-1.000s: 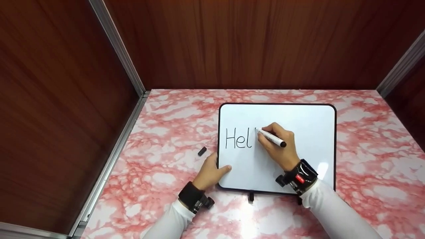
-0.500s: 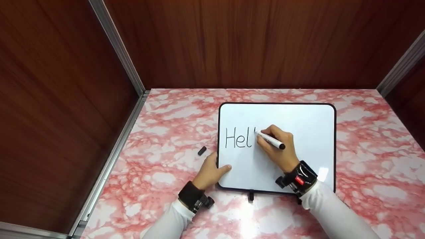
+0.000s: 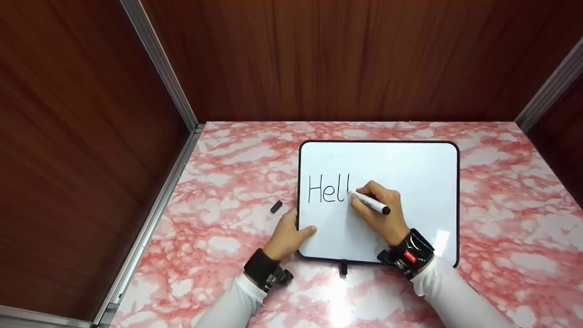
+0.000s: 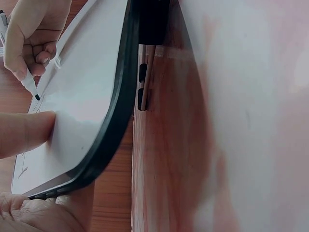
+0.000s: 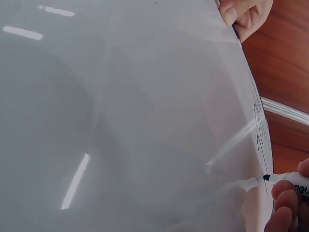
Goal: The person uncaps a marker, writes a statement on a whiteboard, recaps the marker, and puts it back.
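Observation:
A whiteboard (image 3: 410,168) with a black frame stands tilted on the table, bearing "Hel" and part of another upright stroke in black. My right hand (image 3: 381,212) pinches a white marker (image 3: 371,201) with a black end, its tip at the lower end of that stroke. In the right wrist view the marker's black tip (image 5: 267,177) meets the board surface. My left hand (image 3: 287,234) grips the board's lower left edge, thumb on the front and fingers behind, as the left wrist view shows with the thumb (image 4: 26,133) on the white face.
A black marker cap (image 3: 276,206) lies on the red-and-white marbled table (image 3: 218,200) left of the board. A short black foot (image 3: 344,267) sticks out under the board's lower edge. Brown wood-grain panels (image 3: 341,59) with metal rails enclose the back and sides.
My right hand has drawn the marker downward, lengthening the second upright stroke after "Hel". My left hand keeps its grip on the board's edge.

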`<act>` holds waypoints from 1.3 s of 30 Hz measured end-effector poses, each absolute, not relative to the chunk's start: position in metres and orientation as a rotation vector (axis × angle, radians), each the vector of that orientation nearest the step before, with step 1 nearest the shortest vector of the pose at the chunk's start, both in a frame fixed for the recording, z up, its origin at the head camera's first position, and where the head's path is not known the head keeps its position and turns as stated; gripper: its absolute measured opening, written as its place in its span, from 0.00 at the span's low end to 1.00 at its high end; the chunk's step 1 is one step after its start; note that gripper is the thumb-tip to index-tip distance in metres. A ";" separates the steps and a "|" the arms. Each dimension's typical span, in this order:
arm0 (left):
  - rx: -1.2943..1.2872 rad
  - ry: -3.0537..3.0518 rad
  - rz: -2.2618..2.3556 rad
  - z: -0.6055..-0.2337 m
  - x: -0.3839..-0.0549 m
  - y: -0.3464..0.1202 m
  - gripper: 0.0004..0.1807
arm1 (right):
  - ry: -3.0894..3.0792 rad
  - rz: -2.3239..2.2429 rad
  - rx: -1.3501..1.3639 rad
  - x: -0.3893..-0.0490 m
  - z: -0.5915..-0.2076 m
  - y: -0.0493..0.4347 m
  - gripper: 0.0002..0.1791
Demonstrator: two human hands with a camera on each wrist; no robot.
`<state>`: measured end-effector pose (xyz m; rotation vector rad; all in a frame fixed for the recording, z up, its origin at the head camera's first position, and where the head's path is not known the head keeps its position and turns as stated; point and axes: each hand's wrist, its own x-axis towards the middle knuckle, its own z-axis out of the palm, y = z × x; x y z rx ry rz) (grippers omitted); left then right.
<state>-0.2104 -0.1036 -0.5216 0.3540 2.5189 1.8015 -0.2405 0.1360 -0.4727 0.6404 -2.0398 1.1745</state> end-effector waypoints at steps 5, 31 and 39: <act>0.367 2.529 1.794 -0.522 -0.211 -0.104 0.22 | -2.039 1.170 0.651 -0.236 -0.476 0.136 0.08; 0.389 2.526 1.813 -0.522 -0.211 -0.104 0.22 | -2.046 1.179 0.699 -0.228 -0.477 0.146 0.10; 0.390 2.538 1.799 -0.522 -0.211 -0.104 0.22 | -2.053 1.168 0.691 -0.229 -0.475 0.146 0.09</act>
